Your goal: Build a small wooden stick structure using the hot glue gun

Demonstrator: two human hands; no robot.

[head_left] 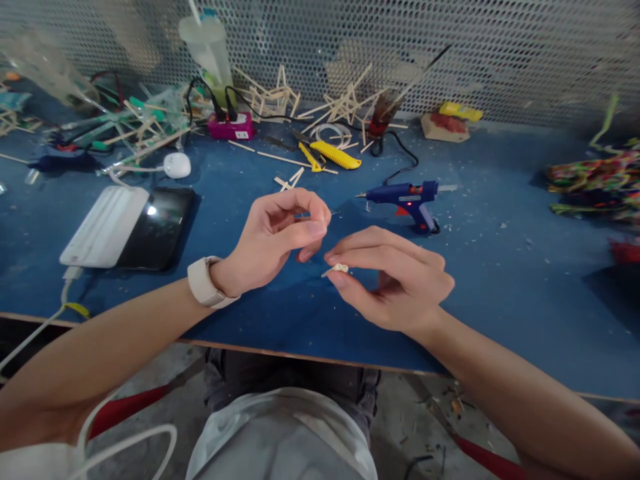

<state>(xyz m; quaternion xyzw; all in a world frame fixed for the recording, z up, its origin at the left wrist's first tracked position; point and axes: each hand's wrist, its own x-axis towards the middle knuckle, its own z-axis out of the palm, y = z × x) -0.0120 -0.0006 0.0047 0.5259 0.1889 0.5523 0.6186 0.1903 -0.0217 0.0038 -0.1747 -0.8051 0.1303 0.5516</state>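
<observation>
My left hand is closed in a pinch, thumb against the fingertips. A hair-thin strand shows beside those fingertips; whether they grip it is unclear. Close by on the right, my right hand pinches a small pale piece between thumb and fingers. It resembles the ends of short wooden sticks, and most of it is hidden by the fingers. The two hands are apart, above the blue table. Beyond my right hand lies a blue glue gun with a glue stick at its back, its nozzle towards the left.
Yellow-handled pliers and a yellow cutter lie farther back, near a purple power socket. Wooden stick frames stand along the perforated panel. A phone and white power bank are at left; colourful strands at right.
</observation>
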